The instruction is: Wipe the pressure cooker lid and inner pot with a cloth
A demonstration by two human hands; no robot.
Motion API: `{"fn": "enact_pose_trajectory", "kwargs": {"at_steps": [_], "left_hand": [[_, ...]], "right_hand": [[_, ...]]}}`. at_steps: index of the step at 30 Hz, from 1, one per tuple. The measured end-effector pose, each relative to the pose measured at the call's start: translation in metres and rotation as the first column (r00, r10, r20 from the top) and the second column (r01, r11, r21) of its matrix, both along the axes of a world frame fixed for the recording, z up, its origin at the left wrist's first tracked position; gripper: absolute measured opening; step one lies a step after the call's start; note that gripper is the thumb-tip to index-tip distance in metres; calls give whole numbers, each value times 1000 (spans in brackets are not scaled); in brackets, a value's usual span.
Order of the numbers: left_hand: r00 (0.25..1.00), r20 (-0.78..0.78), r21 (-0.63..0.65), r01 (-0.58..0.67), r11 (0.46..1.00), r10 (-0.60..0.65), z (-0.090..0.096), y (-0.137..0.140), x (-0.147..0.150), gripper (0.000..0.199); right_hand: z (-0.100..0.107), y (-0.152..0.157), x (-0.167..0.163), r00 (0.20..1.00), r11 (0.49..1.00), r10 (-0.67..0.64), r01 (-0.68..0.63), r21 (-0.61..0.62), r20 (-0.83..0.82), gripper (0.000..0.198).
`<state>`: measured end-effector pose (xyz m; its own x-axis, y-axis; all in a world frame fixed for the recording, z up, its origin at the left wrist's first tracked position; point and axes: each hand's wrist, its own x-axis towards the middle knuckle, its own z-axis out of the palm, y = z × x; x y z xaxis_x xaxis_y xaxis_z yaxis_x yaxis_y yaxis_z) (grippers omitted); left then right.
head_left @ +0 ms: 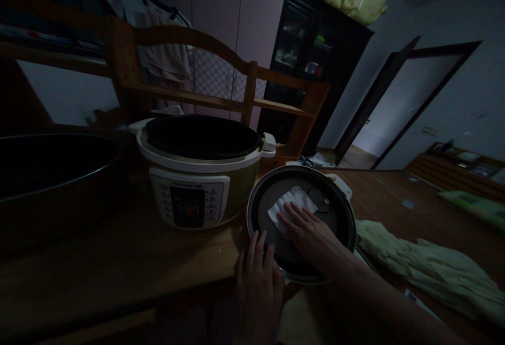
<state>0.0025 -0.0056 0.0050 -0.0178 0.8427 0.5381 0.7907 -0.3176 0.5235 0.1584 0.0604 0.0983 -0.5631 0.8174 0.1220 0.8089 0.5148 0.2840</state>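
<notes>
The round lid (272, 203) of an electric pressure cooker lies with its inner side up at the table's front edge. On its grey inner plate is a white tissue (290, 203). My right hand (311, 234) lies flat on the tissue, fingers stretched out and pressing it against the plate. At the lid's near left rim rests my left hand (258, 276), its fingers extended and somewhat apart; whether it grips the rim is unclear. Left of the lid stands the pressure cooker (244, 187), uncovered, with a dark interior and a control panel facing me.
A large dark pot (59, 192) stands at the left on the wooden table (189, 261). Behind the cooker runs a wooden railing (189, 95). Pale crumpled cloth (426, 261) lies at the right. Farther back are a dark cabinet (311, 56) and an open door (371, 98).
</notes>
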Motion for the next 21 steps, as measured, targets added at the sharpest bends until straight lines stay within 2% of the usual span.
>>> {"fn": "enact_pose_trajectory", "kwargs": {"at_steps": [10,16,21], "left_hand": [[999,31,4,12,1000,-12,1,0,-1,35],[1000,17,-1,6,1000,-6,1,0,0,36],[1000,-12,22,-3,1000,3,3,0,0,36]], "right_hand": [[3,-10,14,994,993,57,-66,-95,-92,40],[18,-13,21,964,973,107,-151,-174,-242,31],[25,-9,26,946,986,122,-150,-72,-301,45]]}}
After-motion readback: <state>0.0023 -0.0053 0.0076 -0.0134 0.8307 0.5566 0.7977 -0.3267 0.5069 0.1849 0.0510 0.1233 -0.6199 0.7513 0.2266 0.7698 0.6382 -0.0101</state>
